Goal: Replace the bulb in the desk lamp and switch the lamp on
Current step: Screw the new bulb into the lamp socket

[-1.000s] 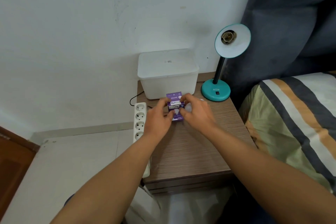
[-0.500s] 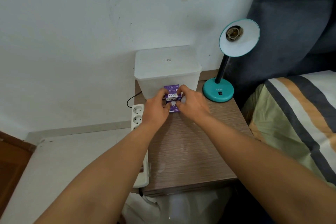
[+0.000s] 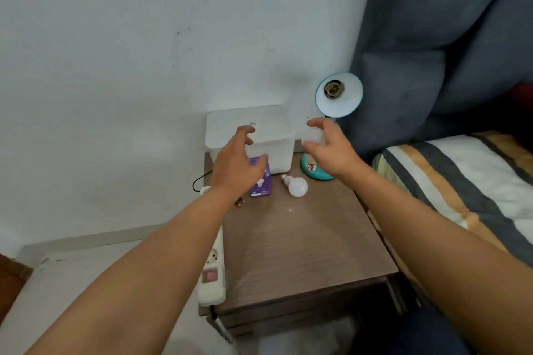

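Note:
The teal desk lamp point(image 3: 339, 95) stands at the back right of the bedside table point(image 3: 305, 251), its shade tilted toward me with a bare socket point(image 3: 334, 89). My right hand point(image 3: 331, 150) holds a white bulb point(image 3: 312, 137), screw base down, in the air below the shade and above the lamp's base point(image 3: 317, 174). My left hand point(image 3: 238, 164) hovers open, fingers spread, above the purple bulb box point(image 3: 262, 181), which lies on the table. A second white bulb point(image 3: 297, 186) lies on its side on the table between the box and the lamp base.
A white lidded plastic bin point(image 3: 251, 132) sits at the back against the wall. A white power strip point(image 3: 213, 271) with a red switch runs along the table's left edge. A striped bed point(image 3: 461, 190) and dark curtain point(image 3: 444, 37) close off the right.
Both hands were together on the purple box. Now the box lies on the table, my right hand has risen toward the lamp with a bulb, and my left hand has let go.

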